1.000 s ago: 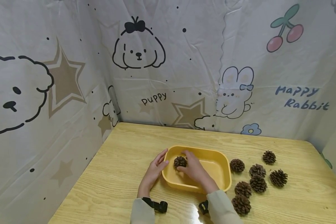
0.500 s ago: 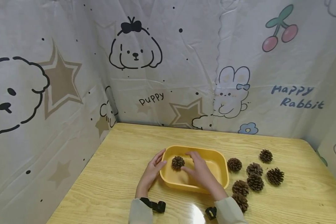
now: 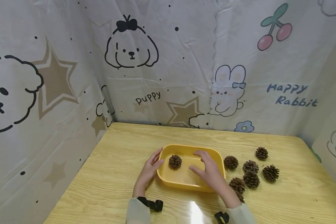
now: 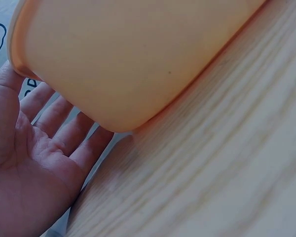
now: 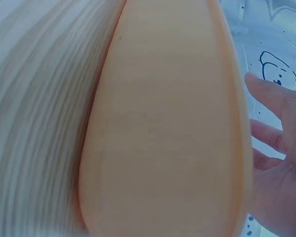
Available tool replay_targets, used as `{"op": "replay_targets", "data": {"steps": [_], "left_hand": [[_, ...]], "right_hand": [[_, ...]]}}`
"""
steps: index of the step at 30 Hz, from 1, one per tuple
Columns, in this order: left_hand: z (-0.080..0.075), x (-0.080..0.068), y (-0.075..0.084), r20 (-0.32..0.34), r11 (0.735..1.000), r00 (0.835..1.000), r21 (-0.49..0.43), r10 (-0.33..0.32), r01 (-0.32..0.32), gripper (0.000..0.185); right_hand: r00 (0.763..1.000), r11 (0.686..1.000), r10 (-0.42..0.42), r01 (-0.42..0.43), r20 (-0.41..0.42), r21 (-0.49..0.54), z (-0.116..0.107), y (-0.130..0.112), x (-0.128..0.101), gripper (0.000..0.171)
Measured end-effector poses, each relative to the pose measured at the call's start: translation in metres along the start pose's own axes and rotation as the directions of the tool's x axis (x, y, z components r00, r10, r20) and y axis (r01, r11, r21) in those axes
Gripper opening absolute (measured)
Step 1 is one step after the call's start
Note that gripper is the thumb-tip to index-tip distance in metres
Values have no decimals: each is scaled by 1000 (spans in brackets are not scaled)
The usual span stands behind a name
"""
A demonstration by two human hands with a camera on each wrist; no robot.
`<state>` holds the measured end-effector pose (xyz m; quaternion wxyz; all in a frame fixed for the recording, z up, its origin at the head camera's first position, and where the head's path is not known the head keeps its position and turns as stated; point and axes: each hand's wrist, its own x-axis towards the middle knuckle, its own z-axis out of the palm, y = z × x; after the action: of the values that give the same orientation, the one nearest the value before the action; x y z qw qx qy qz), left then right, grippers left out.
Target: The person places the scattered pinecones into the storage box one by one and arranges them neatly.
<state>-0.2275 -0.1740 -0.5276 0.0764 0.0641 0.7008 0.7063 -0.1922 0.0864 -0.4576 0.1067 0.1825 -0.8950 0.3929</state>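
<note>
A yellow plastic tub [image 3: 186, 186] stands on the wooden table with a single pine cone [image 3: 175, 162] in its left part. My left hand [image 3: 147, 171] lies against the tub's left end, thumb at the rim. In the left wrist view its fingers [image 4: 59, 121] stretch straight along the outside of the end wall. My right hand [image 3: 211, 172] is over the right part of the tub, thumb and fingers spread apart with nothing between them. The right wrist view shows that hand [image 5: 286, 148] beyond the tub's side wall [image 5: 163, 118], partly hidden by it.
Several brown pine cones lie right of the tub, the closest one [image 3: 231, 162] beside its right end and another [image 3: 270, 173] farther right. One cone [image 3: 239, 196] is partly covered by the right forearm. A patterned cloth [image 3: 145, 77] hangs behind the table [image 3: 128, 143].
My right hand has let go of the pine cone inside the tub and drawn away to the right, its fingers spreading. The left hand stays at the tub's end. The head view has shifted slightly.
</note>
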Motion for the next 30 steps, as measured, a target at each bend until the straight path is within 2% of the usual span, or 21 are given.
{"op": "replay_targets", "data": {"steps": [13,19,23,27,30], "left_hand": [[-1,-2,-1,-17,999,1000,-33,-17,17,54],[0,-2,2,-26,1000,1000,-20,-15,14,54],[1,-2,2,-22,999,1000,-32,-21,20,54],[2,-2,2,-21,999,1000,-34,-21,20,54],[2,-1,2,-20,999,1000,-27,-18,18,54]], "right_hand": [[999,1000,17,-17,-49,-6,-30,14,-27,49],[994,999,-31,27,-105,-32,-39,24,-38,48],[989,999,-53,53,-135,-2,-47,31,-46,48],[992,998,-37,42,-122,36,-56,37,-57,49],[995,999,2,2,-102,33,-62,41,-67,49]]}}
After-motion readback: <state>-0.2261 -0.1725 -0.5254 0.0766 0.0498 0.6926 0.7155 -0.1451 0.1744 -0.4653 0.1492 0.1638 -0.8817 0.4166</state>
